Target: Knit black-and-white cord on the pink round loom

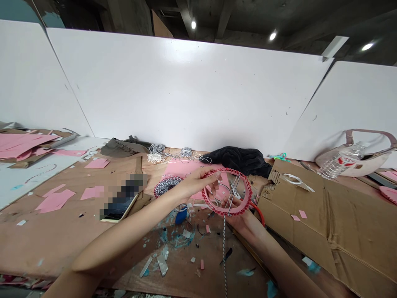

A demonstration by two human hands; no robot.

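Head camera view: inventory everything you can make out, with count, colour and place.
Ring: one, pink and red, between the hands
Striped cord: one hanging length, dark and white, below ring
Cord bundles: several, dark and white, near panels
Cap: one, olive-grey, left of bundles
Phone: one, dark-screened, left of left forearm
Cloth: one, black, right of bundles
Cardboard: uncounted, brown, right
Loop: one, white, on cardboard
Bottle: one, clear, far right
Bag: one, pale pink, behind bottle
Sheets: many, pink, mostly left
Scraps: many, mixed, tabletop
Panels: three, white, behind table
Lights: three, white, overhead
Left hand: one, bare, ring's left
Right hand: one, bare, ring's lower right
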